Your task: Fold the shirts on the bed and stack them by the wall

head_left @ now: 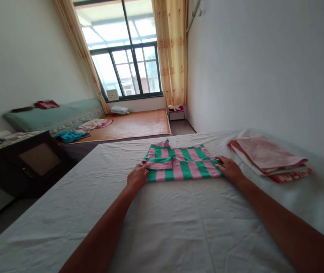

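Between both hands' fingers point(146, 167) — striped shirt point(183, 163), touching, flat

In the middle of the frame I see a folded striped shirt point(182, 162), green and pink, lying flat on the white bed sheet point(162, 227). My left hand point(137, 176) rests on the left edge of the shirt, fingers flat on the cloth. My right hand point(229, 168) presses on its right edge, palm down. At the right of the frame lies a stack of folded cloths point(270, 157), pink on top, apart from the shirt. In the upper middle there is a window point(128, 57) with yellow curtains point(172, 53). At the left stands a dark cabinet point(22, 163).
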A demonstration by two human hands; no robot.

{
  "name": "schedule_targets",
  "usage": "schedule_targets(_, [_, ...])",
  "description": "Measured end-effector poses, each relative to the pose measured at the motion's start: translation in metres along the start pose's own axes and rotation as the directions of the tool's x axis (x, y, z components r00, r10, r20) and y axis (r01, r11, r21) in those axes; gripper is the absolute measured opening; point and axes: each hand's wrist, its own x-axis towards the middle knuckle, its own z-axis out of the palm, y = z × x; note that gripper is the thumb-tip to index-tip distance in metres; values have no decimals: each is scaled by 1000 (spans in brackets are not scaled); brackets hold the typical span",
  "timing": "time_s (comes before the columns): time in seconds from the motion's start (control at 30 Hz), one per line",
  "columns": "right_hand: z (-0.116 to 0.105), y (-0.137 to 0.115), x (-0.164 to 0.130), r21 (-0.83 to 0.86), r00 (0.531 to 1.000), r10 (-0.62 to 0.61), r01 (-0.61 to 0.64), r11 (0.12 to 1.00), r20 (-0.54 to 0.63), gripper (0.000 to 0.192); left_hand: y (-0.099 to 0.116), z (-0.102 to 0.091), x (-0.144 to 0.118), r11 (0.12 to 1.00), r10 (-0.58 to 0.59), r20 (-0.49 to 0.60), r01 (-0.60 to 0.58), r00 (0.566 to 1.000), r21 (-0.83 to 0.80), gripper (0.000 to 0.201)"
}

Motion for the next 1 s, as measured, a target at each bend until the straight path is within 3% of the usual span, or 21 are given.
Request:
schedule_targets(0.13, [6,-1,-3,-27,997,62,-64,998,-51,52,-15,0,-4,995,-70,-7,69,998,-75,54])
schedule_targets(0.27, [14,-2,0,-17,998,11,-12,1000,-57,52,-29,-2,-6,975,-63,58,74,996,-211,38])
schedule_targets(0.37, [17,-2,3,-38,998,15,-18,999,-57,51,-29,-1,-7,980,-62,37,68,997,-188,31])
schedule_targets(0.5, [15,-3,4,-106,993,107,-112,988,-48,54,-24,1,-8,985,-115,24,117,993,-128,39])
schedule_targets(0.6, [11,-4,8,-124,985,170,-165,978,31,47,-22,1,-7,988,-63,40,68,997,-141,39])
schedule_targets(0.7, [9,-2,13,-76,986,152,-147,986,73,35,-23,2,-4,988,-17,10,18,1000,-156,37])
schedule_targets(0.87, [9,-1,18,49,985,36,-28,998,-169,18,-29,9,3,964,119,-75,-133,990,-231,21])
schedule_targets(1.0, [7,-7,14,220,974,132,-89,971,-186,23,-25,11,3,959,95,-75,-112,993,-261,15])
